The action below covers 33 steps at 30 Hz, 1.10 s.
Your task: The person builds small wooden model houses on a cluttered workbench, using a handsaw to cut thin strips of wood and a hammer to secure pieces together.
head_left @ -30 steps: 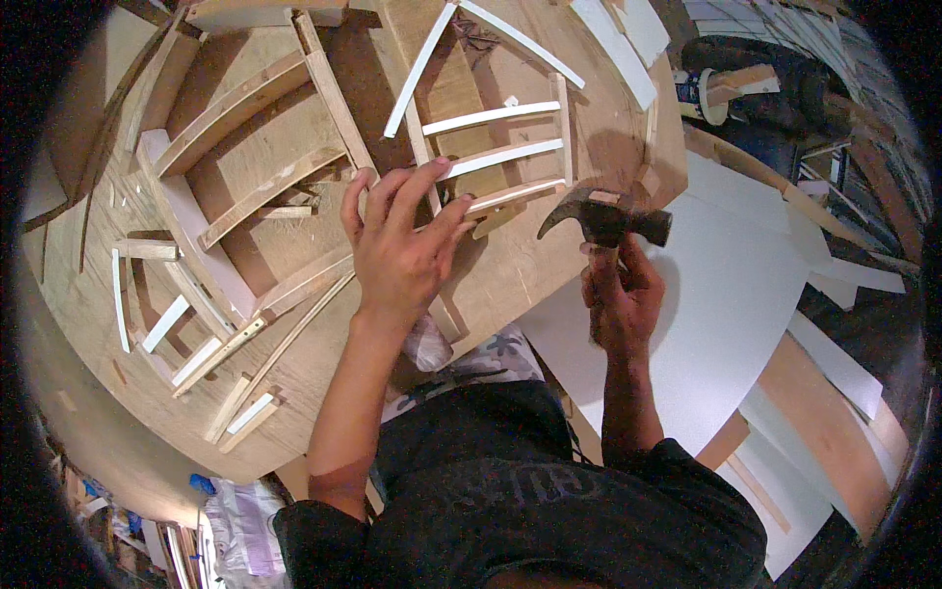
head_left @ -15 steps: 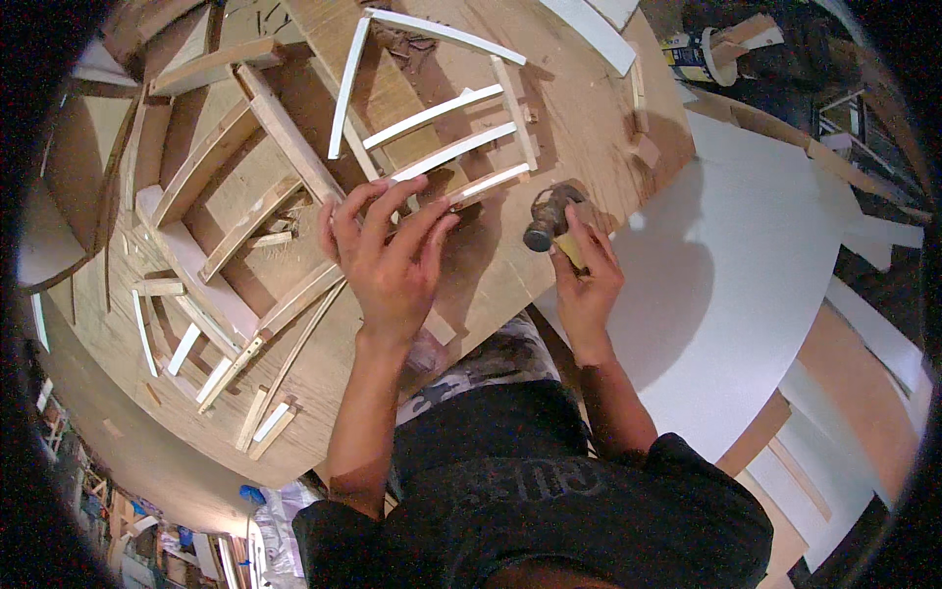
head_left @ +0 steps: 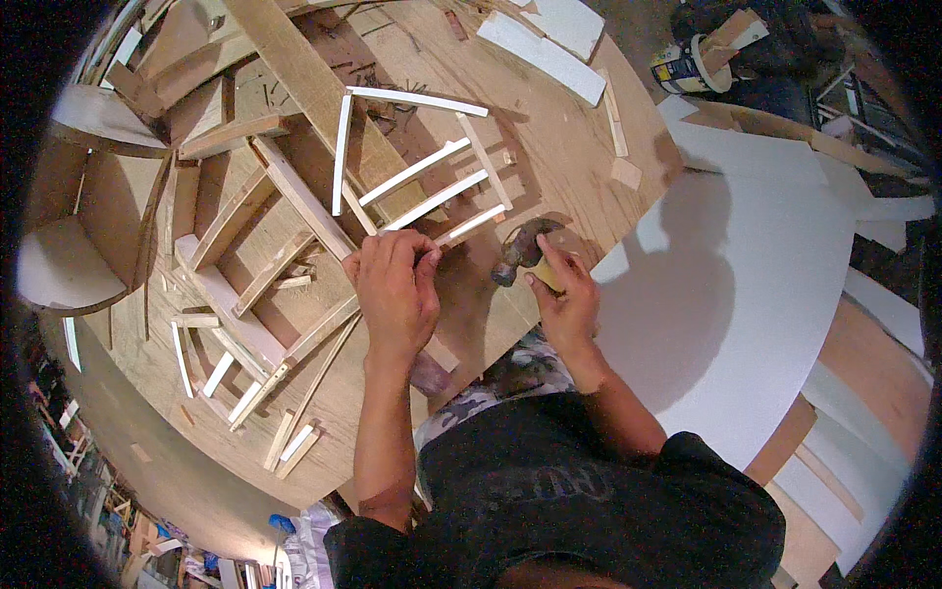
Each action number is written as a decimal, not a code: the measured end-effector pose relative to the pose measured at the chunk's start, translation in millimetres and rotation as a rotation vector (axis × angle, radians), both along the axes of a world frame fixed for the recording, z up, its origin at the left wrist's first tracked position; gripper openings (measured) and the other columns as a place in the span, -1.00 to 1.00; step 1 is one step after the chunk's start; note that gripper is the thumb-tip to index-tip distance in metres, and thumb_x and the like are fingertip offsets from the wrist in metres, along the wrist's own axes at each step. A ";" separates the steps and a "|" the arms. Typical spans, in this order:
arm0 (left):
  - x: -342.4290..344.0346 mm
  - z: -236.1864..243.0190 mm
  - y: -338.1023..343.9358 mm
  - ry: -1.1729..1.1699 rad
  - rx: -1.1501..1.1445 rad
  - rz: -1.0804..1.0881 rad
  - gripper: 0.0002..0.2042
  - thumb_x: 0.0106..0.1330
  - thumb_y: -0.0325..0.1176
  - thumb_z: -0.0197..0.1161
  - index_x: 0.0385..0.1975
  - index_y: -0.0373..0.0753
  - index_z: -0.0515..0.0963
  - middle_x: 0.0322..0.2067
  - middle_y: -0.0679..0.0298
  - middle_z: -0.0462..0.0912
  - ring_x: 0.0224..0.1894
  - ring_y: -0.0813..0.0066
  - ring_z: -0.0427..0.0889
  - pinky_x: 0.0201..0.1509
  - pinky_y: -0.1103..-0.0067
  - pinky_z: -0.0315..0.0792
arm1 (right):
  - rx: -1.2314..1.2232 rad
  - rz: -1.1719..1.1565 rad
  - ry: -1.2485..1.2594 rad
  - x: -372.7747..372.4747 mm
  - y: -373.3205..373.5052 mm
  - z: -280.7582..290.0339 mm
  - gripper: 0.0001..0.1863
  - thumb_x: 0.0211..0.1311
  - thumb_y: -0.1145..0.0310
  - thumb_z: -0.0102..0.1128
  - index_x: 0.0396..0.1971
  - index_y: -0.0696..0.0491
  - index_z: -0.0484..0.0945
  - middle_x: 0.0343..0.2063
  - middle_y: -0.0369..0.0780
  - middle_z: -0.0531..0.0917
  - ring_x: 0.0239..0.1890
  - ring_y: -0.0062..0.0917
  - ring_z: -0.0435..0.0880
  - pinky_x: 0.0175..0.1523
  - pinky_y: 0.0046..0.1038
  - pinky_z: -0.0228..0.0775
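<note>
On the plywood worktable (head_left: 582, 162) lies a small frame of pale strips with white-faced crosspieces (head_left: 435, 198). My left hand (head_left: 392, 290) is at the near left corner of this frame, fingers curled and pinched together; what lies between the fingertips is hidden. My right hand (head_left: 569, 299) grips a claw hammer (head_left: 512, 255) by its handle, its head over the table below the frame's right end. A larger box-like wooden frame (head_left: 226, 270) lies just left of my hands, and a long board (head_left: 285, 69) runs under the small frame.
Loose strips and offcuts lie around the table (head_left: 157, 393). A large white sheet (head_left: 756, 324) and stacked panels are on the right. A bucket with wood scraps (head_left: 677, 69) stands at the back right. Curved white panels (head_left: 74, 265) are at the far left, above piled scraps.
My left fingers, spread a second ago, are now drawn together at the frame. The hammer head has turned and moved leftward with my right hand. The camera's view has shifted, moving the table downward in it.
</note>
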<state>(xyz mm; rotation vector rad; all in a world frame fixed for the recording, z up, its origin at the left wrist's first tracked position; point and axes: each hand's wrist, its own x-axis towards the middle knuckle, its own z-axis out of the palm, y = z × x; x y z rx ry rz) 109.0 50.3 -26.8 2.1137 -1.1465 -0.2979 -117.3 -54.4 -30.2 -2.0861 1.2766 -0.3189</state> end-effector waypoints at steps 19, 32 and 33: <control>-4.6 -0.9 -7.8 -0.048 0.113 -0.020 -0.89 0.31 -0.44 0.33 -0.21 -0.13 0.59 -0.23 0.29 0.60 -0.05 0.24 0.53 0.14 0.27 0.16 | 0.092 -0.004 -0.100 -9.3 -9.5 -7.7 -0.24 0.17 0.64 0.49 0.41 -0.11 0.56 0.01 -0.09 0.68 -0.01 -0.34 0.68 0.13 -0.39 0.54; -8.8 -10.5 -6.7 -0.017 0.098 0.014 -0.89 0.34 -0.42 0.33 -0.20 -0.12 0.56 -0.22 0.26 0.64 -0.05 0.18 0.59 0.20 0.18 0.21 | -0.005 0.047 0.051 -8.8 -17.1 -25.3 -0.25 0.08 0.63 0.49 0.35 -0.08 0.62 -0.09 -0.10 0.66 0.06 -0.16 0.65 0.18 -0.23 0.51; -8.5 -10.1 -6.9 -0.043 0.078 0.009 -0.88 0.33 -0.42 0.35 -0.21 -0.12 0.56 -0.23 0.28 0.63 -0.08 0.22 0.58 0.17 0.24 0.20 | -0.032 0.072 0.059 -8.4 -17.8 -26.1 -0.27 0.09 0.59 0.50 0.34 -0.06 0.61 -0.04 -0.10 0.63 0.08 -0.14 0.64 0.21 -0.22 0.50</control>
